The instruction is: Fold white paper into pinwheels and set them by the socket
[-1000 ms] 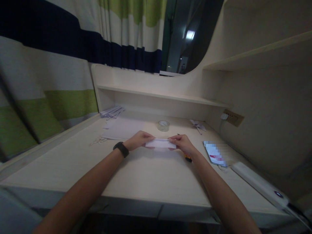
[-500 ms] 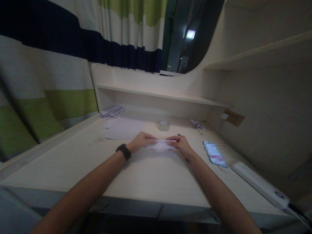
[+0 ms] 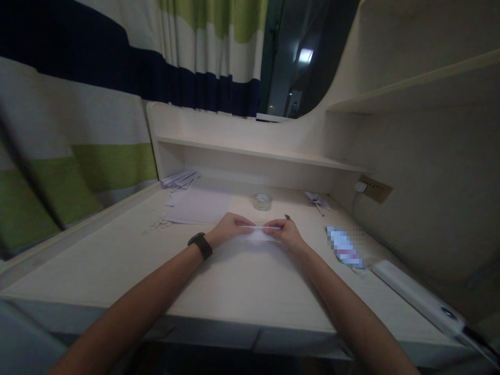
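A small white piece of paper [image 3: 261, 236] is held between my two hands above the middle of the desk, its upper edge narrow and apparently folded. My left hand [image 3: 231, 229] pinches its left end with thumb and fingers. At the right end, my right hand [image 3: 286, 233] pinches the same paper, thumb toward the middle. The two thumbs are close together. Part of the paper hangs below the fingers. Just beyond the hands a roll of clear tape [image 3: 262, 201] rests on the desk. A small dark object [image 3: 287, 216] shows partly behind my right hand.
White paper sheets [image 3: 201, 205] lie at the back left, with folded paper strips [image 3: 182, 179] behind them. A paper pinwheel [image 3: 317, 201] lies at the back right. On the right are a phone [image 3: 346, 247] and a long white device [image 3: 417, 297]. A low shelf [image 3: 258, 151] spans the back.
The paper's visible face between my hands has become narrower, tilting or folding into a thin strip. My thumbs have come closer together.
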The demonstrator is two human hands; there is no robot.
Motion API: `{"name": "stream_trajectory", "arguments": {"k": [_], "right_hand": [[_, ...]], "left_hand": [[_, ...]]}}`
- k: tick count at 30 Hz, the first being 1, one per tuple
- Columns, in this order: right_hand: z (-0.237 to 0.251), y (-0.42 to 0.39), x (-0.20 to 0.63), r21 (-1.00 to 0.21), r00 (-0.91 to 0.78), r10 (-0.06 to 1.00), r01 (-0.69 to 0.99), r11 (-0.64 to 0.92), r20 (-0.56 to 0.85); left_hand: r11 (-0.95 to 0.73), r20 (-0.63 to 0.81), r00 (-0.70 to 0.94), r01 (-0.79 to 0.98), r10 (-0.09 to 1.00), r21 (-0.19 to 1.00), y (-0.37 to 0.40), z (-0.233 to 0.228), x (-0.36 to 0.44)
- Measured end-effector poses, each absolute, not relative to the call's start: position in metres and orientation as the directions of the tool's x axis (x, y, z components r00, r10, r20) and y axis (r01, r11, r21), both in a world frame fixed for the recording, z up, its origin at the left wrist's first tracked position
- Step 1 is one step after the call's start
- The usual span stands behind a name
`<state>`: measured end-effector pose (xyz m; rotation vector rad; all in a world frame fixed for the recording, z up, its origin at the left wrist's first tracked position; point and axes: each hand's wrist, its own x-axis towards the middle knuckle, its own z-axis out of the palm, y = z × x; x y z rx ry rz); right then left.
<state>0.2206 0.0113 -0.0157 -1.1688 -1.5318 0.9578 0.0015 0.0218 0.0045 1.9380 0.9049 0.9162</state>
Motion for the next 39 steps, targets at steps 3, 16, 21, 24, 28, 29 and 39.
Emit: {"name": "stream_trajectory", "arguments": {"k": [3,16,21,24,28,29,39], "right_hand": [[-0.014,0.011,0.222,-0.92,-0.106,0.959,0.271,0.282,0.263],[-0.013,0.012,0.221,-0.983,-0.073,0.983,0.073,0.171,0.166],[-0.013,0.012,0.222,-0.99,-0.116,0.983,0.004,0.142,0.141],[-0.013,0.012,0.223,-0.988,-0.12,0.981,-0.005,0.152,0.151],[-0.014,0.012,0.224,-0.986,-0.106,0.981,0.017,0.166,0.163],[-0.014,0.013,0.224,-0.986,-0.112,0.98,0.025,0.167,0.164],[-0.017,0.015,0.227,-0.983,-0.155,0.974,0.056,0.174,0.164]], "left_hand": [[-0.451,0.286,0.487,0.264,0.826,0.852,0.022,0.005,0.002],[-0.464,0.304,0.491,0.243,0.816,0.852,0.023,0.009,0.003],[-0.286,0.188,0.501,0.125,0.845,0.95,0.012,0.019,0.005],[-0.222,0.157,0.495,0.076,0.855,0.972,0.012,0.018,0.005],[-0.183,0.147,0.501,0.023,0.853,0.983,0.015,0.014,0.004],[-0.178,0.145,0.501,0.017,0.853,0.984,0.015,0.013,0.004],[-0.16,0.139,0.527,-0.006,0.839,0.987,0.015,0.012,0.003]]}}
